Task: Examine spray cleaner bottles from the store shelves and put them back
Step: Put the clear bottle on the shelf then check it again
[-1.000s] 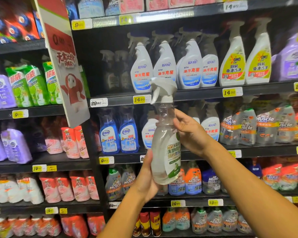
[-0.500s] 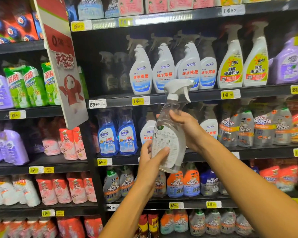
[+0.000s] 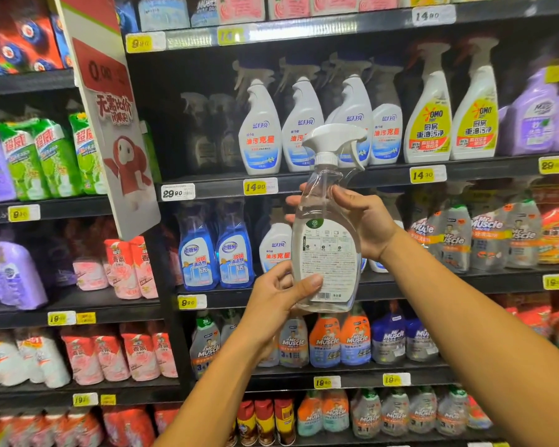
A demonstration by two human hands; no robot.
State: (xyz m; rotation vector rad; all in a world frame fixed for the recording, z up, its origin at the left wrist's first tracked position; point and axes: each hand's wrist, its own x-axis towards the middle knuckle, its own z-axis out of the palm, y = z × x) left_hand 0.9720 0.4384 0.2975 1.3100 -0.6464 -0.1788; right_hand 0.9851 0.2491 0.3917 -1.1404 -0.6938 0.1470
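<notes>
Spray bottle point(image 3: 326, 246) upright in front of shelves point(image 3: 336, 183), left hand point(image 3: 283, 293) at its base, right hand point(image 3: 363, 221) at its neck; hanging sign point(image 3: 110, 108) far left.

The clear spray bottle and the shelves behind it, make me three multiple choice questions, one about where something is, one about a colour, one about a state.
1. Where does the left hand grip the clear spray bottle?
A. at its trigger
B. at its lower body
C. at its cap

2. What colour is the trigger head of the held bottle?
A. white
B. red
C. blue

3. Which side of the held bottle faces the camera?
A. its bare underside
B. a front with a large green logo only
C. the back label with fine print and a barcode

Answers: 1 B, the thumb lies across the bottle near its base while the right hand holds the neck. 2 A, the sprayer is white. 3 C, small text and a barcode show.
</notes>
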